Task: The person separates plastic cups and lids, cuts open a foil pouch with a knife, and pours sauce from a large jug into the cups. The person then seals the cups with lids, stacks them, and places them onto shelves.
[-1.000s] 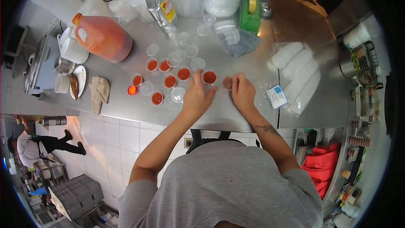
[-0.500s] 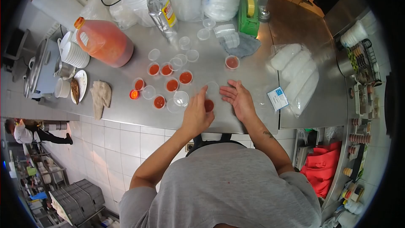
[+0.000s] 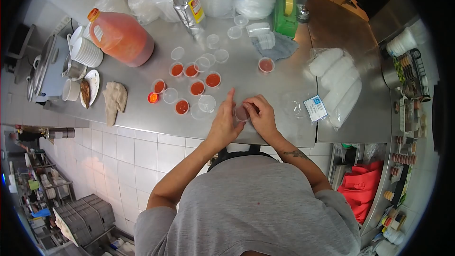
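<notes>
Close to my body at the counter's front edge, a small clear cup of red sauce has a clear lid over its top. My left hand grips the cup's side, thumb in front and index finger stretched up. My right hand presses on the lid's right side with bent fingers; whether the rim is fully seated I cannot tell. To the left stand several open sauce cups among loose clear lids. Farther back, another sauce cup appears covered.
A big jug of orange-red sauce stands at back left, near a folded cloth. Behind are a silver pouch, a green tape dispenser and stacked cups. Bagged white containers lie to the right.
My right hand has closed from an open pose and moved onto the cup with the lid, which now covers the sauce. The view has shifted slightly.
</notes>
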